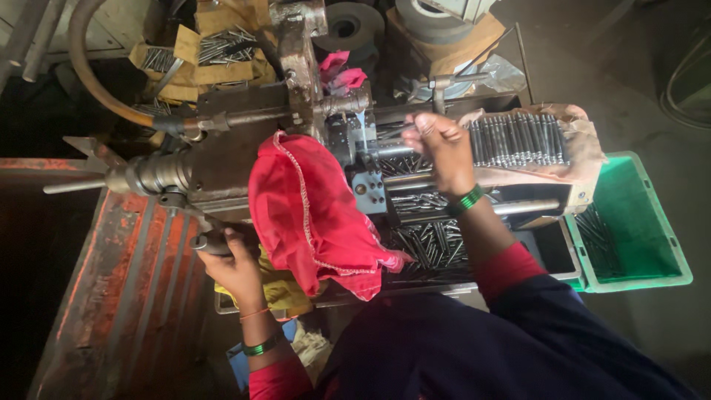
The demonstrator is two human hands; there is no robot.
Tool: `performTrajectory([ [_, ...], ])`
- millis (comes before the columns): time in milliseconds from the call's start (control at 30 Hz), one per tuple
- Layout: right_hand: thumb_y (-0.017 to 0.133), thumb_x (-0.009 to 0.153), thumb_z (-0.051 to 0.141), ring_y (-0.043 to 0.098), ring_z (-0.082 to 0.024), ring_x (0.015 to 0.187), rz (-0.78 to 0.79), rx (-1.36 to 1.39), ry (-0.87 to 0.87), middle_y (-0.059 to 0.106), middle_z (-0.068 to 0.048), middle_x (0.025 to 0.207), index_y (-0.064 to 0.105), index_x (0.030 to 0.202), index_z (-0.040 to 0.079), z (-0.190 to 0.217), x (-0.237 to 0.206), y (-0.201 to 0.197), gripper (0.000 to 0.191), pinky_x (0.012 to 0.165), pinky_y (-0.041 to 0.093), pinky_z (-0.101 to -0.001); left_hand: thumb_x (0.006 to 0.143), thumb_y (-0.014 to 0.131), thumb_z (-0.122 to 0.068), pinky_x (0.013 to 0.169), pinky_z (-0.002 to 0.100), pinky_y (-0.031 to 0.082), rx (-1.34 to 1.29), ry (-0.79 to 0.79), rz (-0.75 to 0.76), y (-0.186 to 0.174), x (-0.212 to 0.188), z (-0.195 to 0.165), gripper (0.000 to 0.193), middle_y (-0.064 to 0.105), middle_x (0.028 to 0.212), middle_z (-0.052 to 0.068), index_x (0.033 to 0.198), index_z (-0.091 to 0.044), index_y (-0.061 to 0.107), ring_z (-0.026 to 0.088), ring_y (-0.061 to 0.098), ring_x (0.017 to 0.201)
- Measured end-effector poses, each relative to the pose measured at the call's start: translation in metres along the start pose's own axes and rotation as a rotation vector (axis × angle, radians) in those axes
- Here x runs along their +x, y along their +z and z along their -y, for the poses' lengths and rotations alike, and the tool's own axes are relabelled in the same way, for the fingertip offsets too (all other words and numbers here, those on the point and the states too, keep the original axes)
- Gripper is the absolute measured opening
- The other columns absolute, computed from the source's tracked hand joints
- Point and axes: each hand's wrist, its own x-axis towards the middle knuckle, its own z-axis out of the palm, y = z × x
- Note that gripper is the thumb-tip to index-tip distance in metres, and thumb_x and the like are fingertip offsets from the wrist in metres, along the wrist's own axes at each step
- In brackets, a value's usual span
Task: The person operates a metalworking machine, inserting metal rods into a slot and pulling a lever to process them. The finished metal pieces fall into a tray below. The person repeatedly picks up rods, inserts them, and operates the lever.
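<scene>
A thin metal pin [400,133] is pinched between the fingers of the right hand [437,144], its tip pointing left into the grey block at the middle of the machine [296,111]; where it enters is hard to make out. The left hand [233,267] is wrapped tight round a dark lever handle [207,241] at the machine's near left side, and the handle's end is hidden in the grip. A red cloth [311,215] with a pale stitched edge drapes over the machine's front and hides what lies beneath it. Below the right forearm, loose pins lie heaped in a dark tray [426,248], partly covered by the arm. Just right of the right hand, a row of pins lies side by side on a torn brown paper wrapping [585,141]. Further right sits a green plastic crate [637,222] with a few pins in shadow. At the top, brown cardboard boxes [215,44] hold more pins, cut off by the frame.
</scene>
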Motion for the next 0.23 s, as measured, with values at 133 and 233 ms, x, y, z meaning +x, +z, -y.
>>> performTrajectory([
  [133, 0.065, 0.101, 0.019, 0.074, -0.013, 0.090, -0.023, 0.248, 0.120, 0.076, -0.006, 0.104, 0.071, 0.112, 0.002, -0.024, -0.012, 0.014, 0.021, 0.083, 0.062, -0.0272, 0.105, 0.065, -0.016, 0.073, 0.030, 0.055, -0.025, -0.072, -0.004, -0.002, -0.002, 0.003, 0.030, 0.066, 0.100, 0.008, 0.121, 0.003, 0.048, 0.013, 0.063, 0.083],
  [233, 0.064, 0.106, 0.018, 0.072, -0.015, 0.089, 0.007, 0.312, 0.115, 0.074, -0.009, 0.103, 0.072, 0.116, 0.000, -0.045, -0.012, 0.017, 0.022, 0.079, 0.060, -0.0274, 0.108, 0.065, -0.015, 0.083, 0.031, 0.055, 0.026, 0.019, 0.011, -0.003, -0.003, 0.009, 0.031, 0.068, 0.106, 0.010, 0.127, 0.004, 0.049, 0.015, 0.063, 0.092],
])
